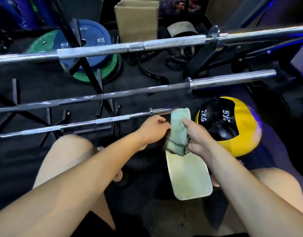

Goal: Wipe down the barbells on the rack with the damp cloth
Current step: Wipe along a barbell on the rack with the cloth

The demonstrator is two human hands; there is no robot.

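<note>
Head view: person crouched, both knees in frame, arms reaching fwd to lowest bar. Right hand (197,135) grips green cloth (179,130), fingers curled round its right side, thumb on top. Cloth bunched, top end draped over lowest barbell (65,126) just right of the small collar; bottom end hangs down onto a pale flat pad (188,177) lying on the black floor (147,211). Left hand (153,128) just left of cloth, fingers curled, fingertips touching or pinching cloth edge; can't tell which, motion blur.

Three barbells on black rack (92,77), running left-low to right-high. Middle barbell (113,95) dark shaft w/ whitish scuffs, chrome sleeve at right. Top barbell (130,47) chrome, nearest the camera. Lowest has silver knurl patches.

Bkgd: blue plate (96,40) stacked on green plate (85,77) behind rack. Cardboard box (137,21) upright at back. Yellow/black medicine ball (232,125) marked 2KG, just right of right hand. Dark straps on floor mid-frame.
</note>
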